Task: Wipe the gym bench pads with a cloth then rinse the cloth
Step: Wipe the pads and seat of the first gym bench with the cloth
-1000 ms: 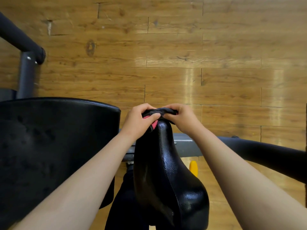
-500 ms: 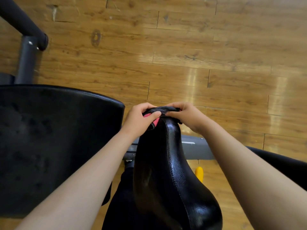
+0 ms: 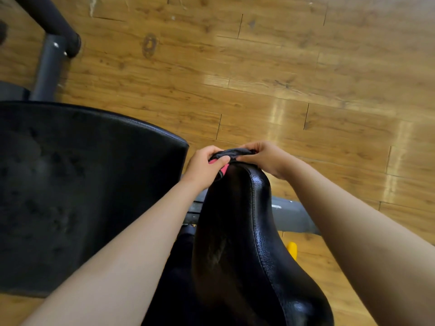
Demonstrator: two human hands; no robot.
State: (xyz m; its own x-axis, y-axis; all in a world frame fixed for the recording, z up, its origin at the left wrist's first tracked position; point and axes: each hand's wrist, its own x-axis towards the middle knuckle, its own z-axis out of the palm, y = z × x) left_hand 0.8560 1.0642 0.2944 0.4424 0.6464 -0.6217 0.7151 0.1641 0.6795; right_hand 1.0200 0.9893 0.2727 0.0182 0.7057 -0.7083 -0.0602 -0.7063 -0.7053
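A dark cloth [image 3: 235, 152] was gripped atop the narrow black pad [image 3: 256, 231], fingers of left hand [image 3: 203, 166] and right hand [image 3: 266, 158] curled round it.

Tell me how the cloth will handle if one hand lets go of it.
Probably floppy: the cloth is bunched and creased between the left hand and right hand, bent over the end of the pad. Likely light, since fingers alone pinch it. It may slide on the pad's glossy skin.
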